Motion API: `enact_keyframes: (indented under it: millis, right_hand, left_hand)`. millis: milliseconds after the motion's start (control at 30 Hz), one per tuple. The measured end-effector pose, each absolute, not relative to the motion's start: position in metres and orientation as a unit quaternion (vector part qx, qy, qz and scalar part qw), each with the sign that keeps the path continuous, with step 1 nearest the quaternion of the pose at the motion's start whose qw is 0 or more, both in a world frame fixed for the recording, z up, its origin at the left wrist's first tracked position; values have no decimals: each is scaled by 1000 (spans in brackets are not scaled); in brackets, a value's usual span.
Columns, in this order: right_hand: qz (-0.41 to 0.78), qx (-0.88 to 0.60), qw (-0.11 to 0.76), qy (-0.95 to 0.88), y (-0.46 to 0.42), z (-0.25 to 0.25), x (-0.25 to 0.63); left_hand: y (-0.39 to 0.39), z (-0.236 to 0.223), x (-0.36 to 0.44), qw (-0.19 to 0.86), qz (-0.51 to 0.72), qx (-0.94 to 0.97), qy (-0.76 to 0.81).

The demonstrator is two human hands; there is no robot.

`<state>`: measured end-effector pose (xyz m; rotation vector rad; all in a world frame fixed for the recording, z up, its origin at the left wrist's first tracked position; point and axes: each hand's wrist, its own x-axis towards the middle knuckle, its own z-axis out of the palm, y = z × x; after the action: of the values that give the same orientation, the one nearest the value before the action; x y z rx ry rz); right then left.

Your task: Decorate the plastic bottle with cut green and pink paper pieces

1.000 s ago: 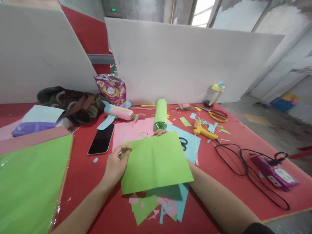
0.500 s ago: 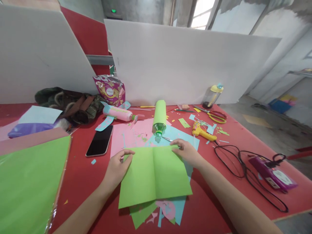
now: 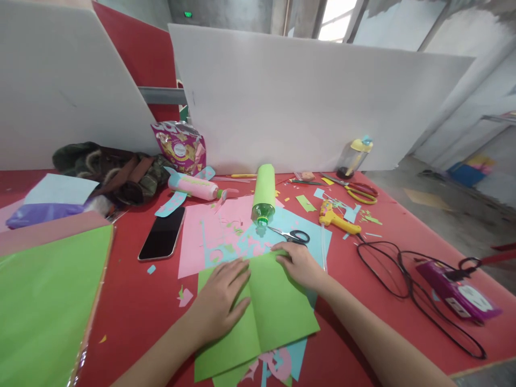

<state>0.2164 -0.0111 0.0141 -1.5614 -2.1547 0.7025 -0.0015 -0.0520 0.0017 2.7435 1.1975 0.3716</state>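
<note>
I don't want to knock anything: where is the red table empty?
Bare table: between the right arm and black cord, and, bar a few scraps, between the big green sheet and left arm. Crowded: around the green bottle, black scissors and yellow glue gun.

Both hands down in front, palms facing the desk (image 3: 137, 333)

So the left hand (image 3: 223, 298) is laid pretty flat, fingers angled forward and the thumb out to the side, while the right hand (image 3: 299, 264) has its fingers bent with the thumb tucked near them. Forearms come in from the lower corners, hands well apart.
</note>
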Motion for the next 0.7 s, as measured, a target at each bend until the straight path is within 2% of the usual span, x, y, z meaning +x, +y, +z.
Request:
enact_keyframes:
  millis: [400, 700]
  right_hand:
    - [195, -550, 244, -775, -11, 2, 214]
    - [196, -585, 218, -756, -13, 1, 212]
  left_hand:
    - [-54, -2, 1, 74, 4, 915, 398]
    - [-53, -12, 2, 23, 35, 894, 447]
